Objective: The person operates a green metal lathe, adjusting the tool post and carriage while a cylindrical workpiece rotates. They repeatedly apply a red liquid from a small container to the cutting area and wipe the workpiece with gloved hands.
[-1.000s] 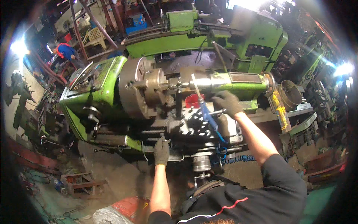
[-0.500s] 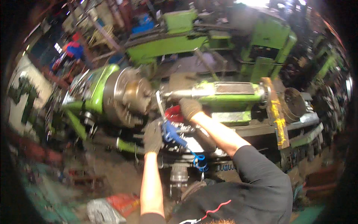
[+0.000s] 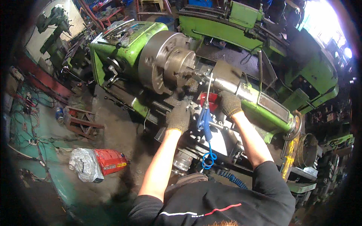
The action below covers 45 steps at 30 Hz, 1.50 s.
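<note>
My left hand [image 3: 178, 116], in a dark knit glove, reaches over the lathe carriage just below the chuck [image 3: 162, 62]. Its fingers are bent together at the tool post area, and what they grip is hidden. A similar glove covers my right hand [image 3: 230, 103], closed beside the tailstock [image 3: 250, 93] and a red object [image 3: 208, 101]; its fingertips are out of sight. Between my hands a blue air blow gun [image 3: 204, 119] rests, its thin metal nozzle pointing away from me. A round metal workpiece [image 3: 179, 64] sits in the chuck.
The green headstock [image 3: 130, 41] stands at the left, and a coiled blue hose [image 3: 232, 177] hangs at the carriage front. A red bag [image 3: 109, 161] and a clear plastic bag [image 3: 85, 164] lie on the floor. Another green machine [image 3: 218, 34] stands behind.
The view has turned and steadied, so the lathe now runs diagonally. My left hand has moved away from the blow gun toward the chuck. My right hand stays near the red object.
</note>
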{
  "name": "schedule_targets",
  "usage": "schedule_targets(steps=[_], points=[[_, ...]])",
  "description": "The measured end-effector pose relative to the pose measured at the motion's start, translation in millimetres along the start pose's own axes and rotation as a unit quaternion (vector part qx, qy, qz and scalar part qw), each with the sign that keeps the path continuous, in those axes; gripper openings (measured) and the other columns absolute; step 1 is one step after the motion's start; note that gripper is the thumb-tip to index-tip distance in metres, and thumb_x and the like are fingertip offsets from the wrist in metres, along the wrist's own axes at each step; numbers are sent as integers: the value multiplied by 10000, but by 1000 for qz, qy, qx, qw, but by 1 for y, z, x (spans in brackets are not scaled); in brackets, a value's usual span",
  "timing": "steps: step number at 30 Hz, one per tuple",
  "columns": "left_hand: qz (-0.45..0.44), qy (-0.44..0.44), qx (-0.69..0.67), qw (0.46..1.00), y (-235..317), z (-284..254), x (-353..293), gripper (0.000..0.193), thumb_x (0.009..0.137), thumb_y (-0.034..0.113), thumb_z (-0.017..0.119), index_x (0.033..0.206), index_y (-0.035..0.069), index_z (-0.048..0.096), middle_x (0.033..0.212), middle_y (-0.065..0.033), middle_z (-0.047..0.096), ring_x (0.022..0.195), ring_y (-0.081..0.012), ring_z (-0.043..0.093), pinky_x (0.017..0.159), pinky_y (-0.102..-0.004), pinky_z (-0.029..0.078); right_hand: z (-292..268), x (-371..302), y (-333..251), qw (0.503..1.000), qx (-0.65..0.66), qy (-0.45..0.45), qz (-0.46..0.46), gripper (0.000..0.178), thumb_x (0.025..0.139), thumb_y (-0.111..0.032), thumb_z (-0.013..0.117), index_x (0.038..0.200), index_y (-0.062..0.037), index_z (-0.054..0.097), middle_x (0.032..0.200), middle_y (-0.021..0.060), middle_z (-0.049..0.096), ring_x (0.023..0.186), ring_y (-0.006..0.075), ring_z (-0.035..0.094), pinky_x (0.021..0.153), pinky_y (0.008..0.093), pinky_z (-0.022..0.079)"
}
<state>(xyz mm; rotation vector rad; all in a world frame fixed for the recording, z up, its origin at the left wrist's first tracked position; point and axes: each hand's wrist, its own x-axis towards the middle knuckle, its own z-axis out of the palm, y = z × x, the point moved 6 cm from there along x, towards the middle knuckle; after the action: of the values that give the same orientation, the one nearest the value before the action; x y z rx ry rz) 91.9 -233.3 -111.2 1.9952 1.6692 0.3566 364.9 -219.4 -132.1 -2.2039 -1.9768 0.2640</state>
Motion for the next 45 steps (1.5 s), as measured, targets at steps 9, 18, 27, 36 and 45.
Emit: schedule_targets(steps=[9,18,27,36,45], points=[[32,47,-28,998,-8,15,3,308,1089,315,636,1313,109,683,1239,-234,758,1153,-479,728,976,-625,556,-26,-23,11,994,64,71,-61,275,962,-299,761,1171,-144,850,1181,157,799,1110,385,767,973,506,608],[36,47,-9,998,-11,11,1,382,1065,223,676,1438,145,679,1248,-239,761,1145,-471,731,945,-595,571,-47,-31,17,985,140,92,-46,369,960,-333,785,1263,-126,824,1242,144,790,1169,368,749,1019,500,590],[58,88,-41,994,-7,11,-1,394,1041,184,707,1431,131,693,1230,-227,764,1118,-462,734,943,-563,579,-33,-4,-9,998,5,-3,-69,226,907,-321,811,1031,-138,862,994,156,804,944,392,801,810,525,631],[30,62,-19,997,-4,8,-2,375,1048,194,700,1412,107,691,1257,-243,759,1146,-464,728,970,-566,571,-12,15,-29,995,-45,-46,-73,262,973,-345,745,1011,-113,860,962,171,826,910,388,822,784,535,639],[9,42,-28,999,-8,9,1,359,1054,218,674,1397,117,655,1227,-248,754,1140,-478,720,952,-601,559,-52,-14,-1,990,115,60,56,291,967,-252,712,1174,-71,807,1134,249,789,1062,448,774,946,538,600]])
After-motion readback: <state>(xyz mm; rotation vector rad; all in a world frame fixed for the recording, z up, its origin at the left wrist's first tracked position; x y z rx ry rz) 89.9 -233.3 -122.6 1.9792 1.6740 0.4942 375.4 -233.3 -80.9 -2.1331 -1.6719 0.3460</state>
